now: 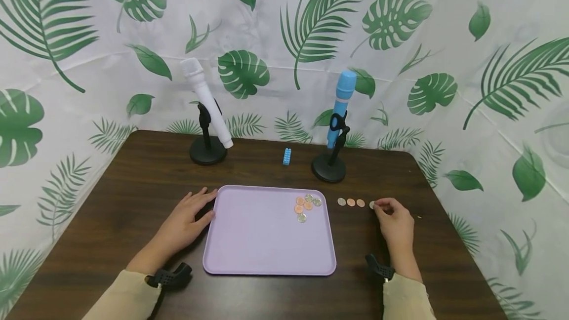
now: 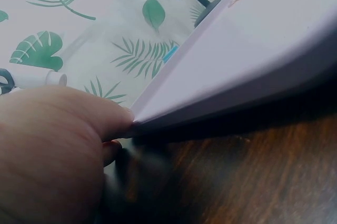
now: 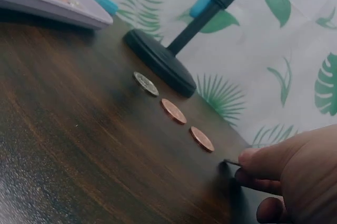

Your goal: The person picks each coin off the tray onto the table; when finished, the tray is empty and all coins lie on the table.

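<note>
Between thumb and fingers my right hand (image 1: 394,223) pinches a silver coin (image 1: 372,205), low over the table to the right of a short row. That row has a silver coin (image 1: 341,201) and two copper coins (image 1: 351,202), lying flat; the right wrist view shows the same copper coins (image 3: 202,138) close up. My left hand (image 1: 184,219) rests by the left edge of a lilac tray (image 1: 253,241), its fingers extended and touching the rim. Several copper and silver coins (image 1: 299,209) lie in the tray's upper right corner.
Behind the tray stand a white microphone (image 1: 206,98) and a blue microphone (image 1: 341,102), each on a black stand (image 1: 329,168). A small blue block-like piece (image 1: 287,156) lies between them. A leaf-printed cloth (image 1: 266,23) hangs behind the dark wooden table (image 1: 249,300).
</note>
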`<state>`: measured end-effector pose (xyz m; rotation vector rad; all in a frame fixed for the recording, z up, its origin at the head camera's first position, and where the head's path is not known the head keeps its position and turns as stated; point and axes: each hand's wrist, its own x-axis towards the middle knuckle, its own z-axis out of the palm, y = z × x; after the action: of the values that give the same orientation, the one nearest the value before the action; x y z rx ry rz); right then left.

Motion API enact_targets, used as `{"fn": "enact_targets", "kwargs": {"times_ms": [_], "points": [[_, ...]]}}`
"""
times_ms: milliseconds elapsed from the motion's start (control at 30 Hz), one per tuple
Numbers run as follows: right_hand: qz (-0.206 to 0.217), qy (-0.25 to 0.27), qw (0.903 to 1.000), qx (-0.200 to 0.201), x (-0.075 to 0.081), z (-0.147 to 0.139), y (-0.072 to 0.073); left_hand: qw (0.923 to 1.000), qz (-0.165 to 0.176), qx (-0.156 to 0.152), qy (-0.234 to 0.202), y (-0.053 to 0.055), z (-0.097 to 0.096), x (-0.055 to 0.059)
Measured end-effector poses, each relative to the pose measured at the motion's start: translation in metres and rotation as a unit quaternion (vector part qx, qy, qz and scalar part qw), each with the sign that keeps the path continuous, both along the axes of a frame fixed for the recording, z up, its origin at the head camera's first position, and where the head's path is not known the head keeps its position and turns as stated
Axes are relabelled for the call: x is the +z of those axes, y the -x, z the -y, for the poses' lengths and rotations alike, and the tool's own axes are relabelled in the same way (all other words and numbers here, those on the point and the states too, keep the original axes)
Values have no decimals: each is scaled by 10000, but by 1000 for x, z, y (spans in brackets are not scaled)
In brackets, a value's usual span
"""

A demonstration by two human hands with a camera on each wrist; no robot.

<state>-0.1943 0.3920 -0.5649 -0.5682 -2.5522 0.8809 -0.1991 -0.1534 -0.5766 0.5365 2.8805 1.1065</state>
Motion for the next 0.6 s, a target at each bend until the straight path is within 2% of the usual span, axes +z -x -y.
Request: {"fn": "enact_targets", "kwargs": {"times_ms": [333, 600], "points": [[274, -420, 9986, 180, 2, 4, -1, 10000, -64, -10, 40, 0, -1, -2], [525, -550, 9965, 354, 3, 5, 1, 10000, -73, -7, 54, 0, 0, -3]]}}
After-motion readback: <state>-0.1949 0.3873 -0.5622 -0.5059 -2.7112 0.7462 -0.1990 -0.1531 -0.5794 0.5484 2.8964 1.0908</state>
